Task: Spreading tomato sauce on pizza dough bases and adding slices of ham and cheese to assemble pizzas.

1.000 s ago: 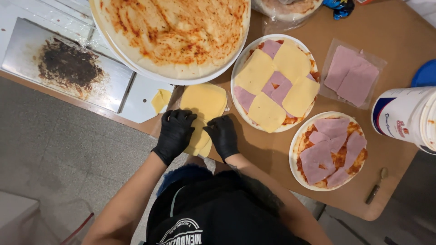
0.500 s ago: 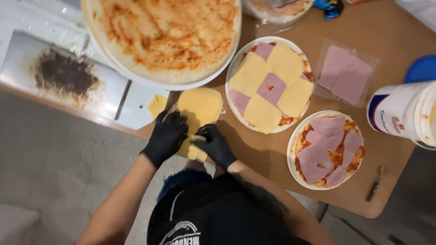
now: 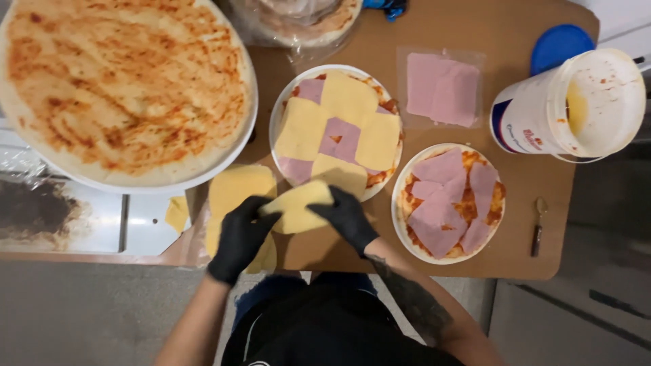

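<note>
Both gloved hands hold one cheese slice (image 3: 296,207) just above the desk (image 3: 515,183): the left hand (image 3: 239,237) and right hand (image 3: 347,217) pinch its opposite ends with their fingers. It sits at the near edge of the middle pizza (image 3: 336,129), already mostly covered in cheese over ham. The small pizza (image 3: 449,202) has ham only; the large base (image 3: 125,88) only sauce. A cheese stack (image 3: 234,190) remains.

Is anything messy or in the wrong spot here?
Yes, a bit. A small scrap of cheese lies alone on the metal counter, off the brown board. A dark burnt-looking smear stains the counter's left end. The white tub has sauce streaks inside and no lid on.
</note>
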